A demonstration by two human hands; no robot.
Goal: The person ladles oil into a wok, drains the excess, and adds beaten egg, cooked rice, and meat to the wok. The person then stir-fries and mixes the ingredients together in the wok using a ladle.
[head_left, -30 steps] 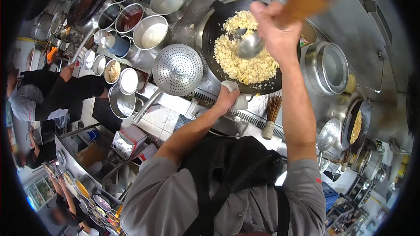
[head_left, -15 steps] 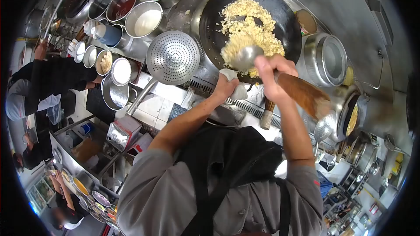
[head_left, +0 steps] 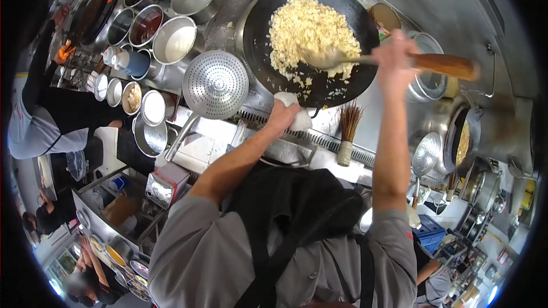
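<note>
A black wok (head_left: 365, 28) holds a heap of yellow fried rice (head_left: 302, 25). My right hand (head_left: 394, 60), blurred by motion, is wrapped round the wooden-handled ladle (head_left: 448, 66); its bowl lies in the rice near the middle of the wok. At the wok's near edge, my left hand (head_left: 281, 115) grips a folded white cloth (head_left: 298, 117) against the rim. A large perforated strainer (head_left: 216, 84) rests left of the wok. Below the wok's near right side is a bamboo brush (head_left: 346, 137).
Metal pots of sauces and white contents (head_left: 174, 40) stand at the upper left. A lidded metal pot (head_left: 428, 74) and a second wok (head_left: 463, 137) are on the right. Co-workers (head_left: 43, 120) stand at the far left; another person (head_left: 436, 279) is at the lower right.
The ladle has swung from the near edge to the middle of the rice, its handle now pointing right. My right hand moved up and right. My left hand stays on the cloth. The rice is heaped higher.
</note>
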